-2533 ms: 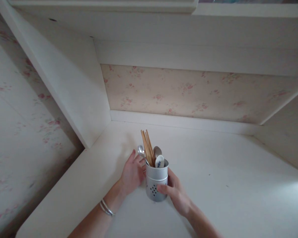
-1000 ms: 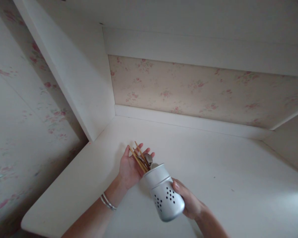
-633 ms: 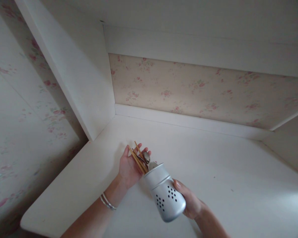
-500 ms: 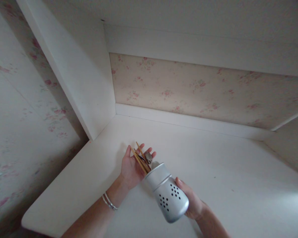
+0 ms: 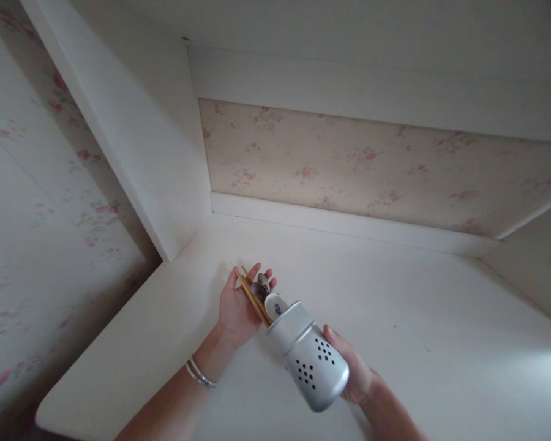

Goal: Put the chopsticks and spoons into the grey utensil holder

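**Perforated holder tilted mouth-first into a cupped palm**

The right hand is gripping the metal utensil holder from behind and below. Its fingers are wrapping closed around the lower body, with only the thumb tip showing on the near side. The holder is hanging in the air just above the white countertop, tilted steeply. Its base is pointing toward the person and its open mouth is facing away and to the left. That angle appears to be letting the contents slide outward instead of standing upright.

The left hand is lying palm up right at the holder's mouth. It is loosely cupped, with the fingers half curled and not clamped shut. The wooden chopsticks are lying across the palm, their far ends reaching the fingers while their near ends are sitting inside the rim. A metal spoon is resting against the fingertips, and a white ceramic spoon with a blue mark is poking out just at the rim. The cupped shape seems suited to cradling the bundle so that nothing scatters. Thin bracelets are circling the left wrist.

The countertop is a plain white board forming the floor of a recessed niche. A white side panel is closing it on the left, and a back wall papered in faded pink flowers is rising behind a white skirting strip. Similar floral paper is covering the room wall beyond the panel.
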Demonstrator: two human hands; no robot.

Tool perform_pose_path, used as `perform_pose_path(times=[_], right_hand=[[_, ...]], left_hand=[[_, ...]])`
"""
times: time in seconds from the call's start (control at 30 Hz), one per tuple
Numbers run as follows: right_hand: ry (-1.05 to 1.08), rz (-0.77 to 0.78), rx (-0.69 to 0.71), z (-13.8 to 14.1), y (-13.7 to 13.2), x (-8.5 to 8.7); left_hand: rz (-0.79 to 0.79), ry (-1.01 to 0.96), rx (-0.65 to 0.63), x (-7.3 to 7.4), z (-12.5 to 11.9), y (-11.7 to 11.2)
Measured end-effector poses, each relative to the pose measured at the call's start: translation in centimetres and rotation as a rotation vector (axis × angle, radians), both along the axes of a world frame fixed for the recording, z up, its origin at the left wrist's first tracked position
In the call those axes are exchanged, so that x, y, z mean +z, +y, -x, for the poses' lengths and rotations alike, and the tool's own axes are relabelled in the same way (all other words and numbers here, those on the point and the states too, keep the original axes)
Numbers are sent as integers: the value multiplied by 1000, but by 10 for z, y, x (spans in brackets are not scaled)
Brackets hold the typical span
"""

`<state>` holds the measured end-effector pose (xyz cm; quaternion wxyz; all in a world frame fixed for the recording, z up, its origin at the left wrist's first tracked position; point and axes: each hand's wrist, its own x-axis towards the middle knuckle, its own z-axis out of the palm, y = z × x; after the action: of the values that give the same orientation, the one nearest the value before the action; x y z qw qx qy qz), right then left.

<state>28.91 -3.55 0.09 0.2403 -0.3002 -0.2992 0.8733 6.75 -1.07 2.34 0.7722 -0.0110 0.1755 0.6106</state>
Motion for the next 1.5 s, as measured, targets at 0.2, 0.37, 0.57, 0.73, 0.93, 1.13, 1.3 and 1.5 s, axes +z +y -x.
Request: perform_pose_path(times=[0.2, 0.37, 0.57, 0.73, 0.93, 1.13, 1.3, 1.5], right_hand=[[38, 3, 8, 1, 0, -1], [9, 3, 13, -1, 0, -2], [27, 12, 29, 1, 1, -3], [-1, 18, 43, 2, 1, -4], [33, 24, 40, 2, 0, -5], [7, 30, 50, 4, 0, -8], [-12, 48, 54, 4, 0, -6], [24, 45, 43, 5, 0, -6]], left_hand=[[-28, -5, -18, -2, -3, -1], [-44, 24, -51, -2, -7, -4], [-40, 19, -18, -1, -2, -2], [32, 32, 80, -3, -3, 1], [3, 17, 22, -6, -9, -2], [22, 2, 31, -4, -7, -1], [80, 19, 136, -4, -3, 4], [55, 16, 89, -3, -5, -1]])
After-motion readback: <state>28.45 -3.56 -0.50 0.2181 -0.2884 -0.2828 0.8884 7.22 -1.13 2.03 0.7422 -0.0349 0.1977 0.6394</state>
